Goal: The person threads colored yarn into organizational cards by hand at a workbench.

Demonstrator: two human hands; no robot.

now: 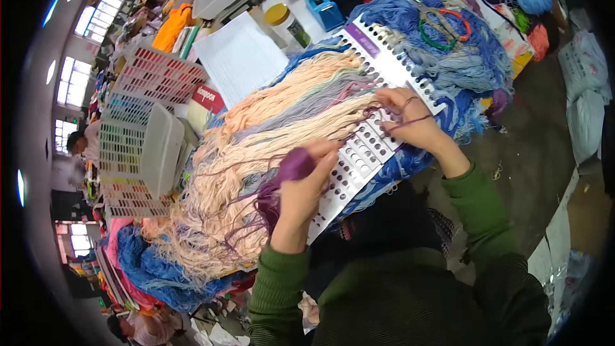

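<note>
My left hand is closed around a bundle of dark purple thread, its loose ends hanging below. With fingers bent at the holes of a long white punched card, my right hand grips a strand of purple thread that crosses its fingers. Peach, cream, grey and blue thread hanks run from the card's holes out to the left. The card has a purple label near its upper end. Beneath it lies a heap of blue yarn.
Scissors with red and green handles rest on blue yarn at the upper right. Beyond the hanks are a blue tape dispenser, a yellow-lidded jar, white paper and a plastic basket. Two people are at the far left.
</note>
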